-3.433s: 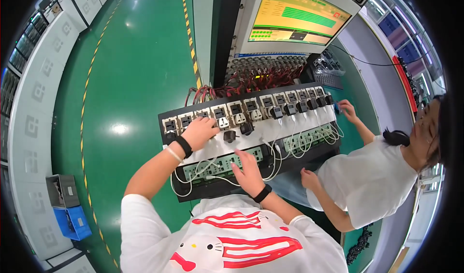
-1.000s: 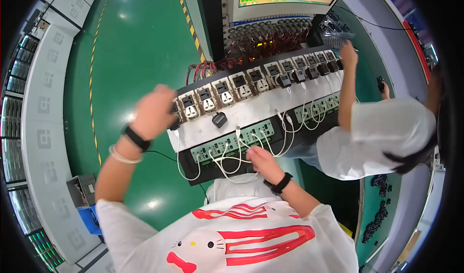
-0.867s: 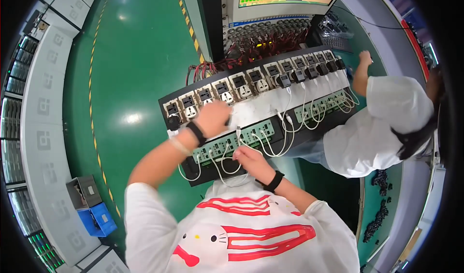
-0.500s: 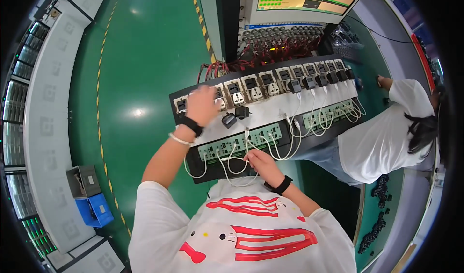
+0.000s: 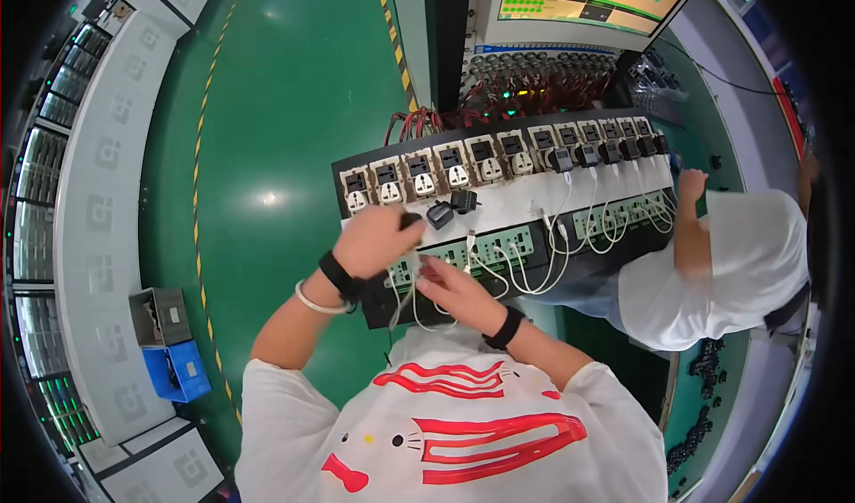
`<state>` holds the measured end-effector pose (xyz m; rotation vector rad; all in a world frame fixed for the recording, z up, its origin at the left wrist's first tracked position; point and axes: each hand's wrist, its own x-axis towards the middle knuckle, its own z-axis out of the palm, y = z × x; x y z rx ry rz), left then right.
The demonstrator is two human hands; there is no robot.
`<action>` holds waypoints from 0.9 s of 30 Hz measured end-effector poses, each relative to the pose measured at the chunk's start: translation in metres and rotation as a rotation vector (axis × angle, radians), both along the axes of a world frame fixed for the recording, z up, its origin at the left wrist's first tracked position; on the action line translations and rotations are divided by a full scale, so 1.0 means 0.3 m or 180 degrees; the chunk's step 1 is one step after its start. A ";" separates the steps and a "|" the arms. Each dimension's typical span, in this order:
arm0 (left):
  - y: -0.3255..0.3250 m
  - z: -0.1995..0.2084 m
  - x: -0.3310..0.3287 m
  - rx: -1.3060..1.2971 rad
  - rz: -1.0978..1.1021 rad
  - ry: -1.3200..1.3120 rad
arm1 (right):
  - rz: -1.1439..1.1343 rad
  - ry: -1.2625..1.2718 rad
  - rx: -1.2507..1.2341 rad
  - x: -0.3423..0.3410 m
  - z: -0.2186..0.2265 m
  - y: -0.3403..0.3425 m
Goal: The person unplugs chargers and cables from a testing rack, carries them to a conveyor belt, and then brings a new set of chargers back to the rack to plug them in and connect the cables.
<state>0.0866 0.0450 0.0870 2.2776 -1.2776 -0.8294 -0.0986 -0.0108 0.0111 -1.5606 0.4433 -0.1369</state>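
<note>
My left hand (image 5: 376, 240) is closed around a black power adapter (image 5: 411, 221), held low over the white strip of the test bench (image 5: 512, 202). Just right of it my right hand (image 5: 463, 294) pinches a white USB cable (image 5: 415, 267) close below the adapter; whether the plug sits in it is hidden by my fingers. Two loose black adapters (image 5: 439, 214) lie on the strip beside my left hand. Behind them runs a row of sockets (image 5: 458, 176), the left ones bare. Below my hands is a green port board (image 5: 512, 242) with white cables plugged in.
More black adapters (image 5: 609, 151) with white cables sit in the sockets at the right, above a second green board (image 5: 623, 215). A monitor (image 5: 583, 4) stands behind the bench. A co-worker in a white shirt (image 5: 695, 280) is at the right. Grey and blue bins (image 5: 175, 374) stand at the left.
My left hand has come down from the left sockets toward my right hand and now shows a black adapter. My right hand has moved left with the cable. The co-worker's arm has moved too.
</note>
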 end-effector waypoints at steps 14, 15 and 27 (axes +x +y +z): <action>0.124 0.080 -0.208 0.0009 -0.2428 -0.0646 | 0.0641 -0.0284 -0.0364 -0.126 0.075 0.027; 0.142 0.126 -0.216 0.0065 -0.2471 -0.0599 | 0.0864 -0.0441 -0.0392 -0.131 0.126 0.032; -0.017 -0.054 0.211 0.0162 0.0207 0.0568 | 0.0096 0.0307 -0.0085 -0.183 -0.023 -0.037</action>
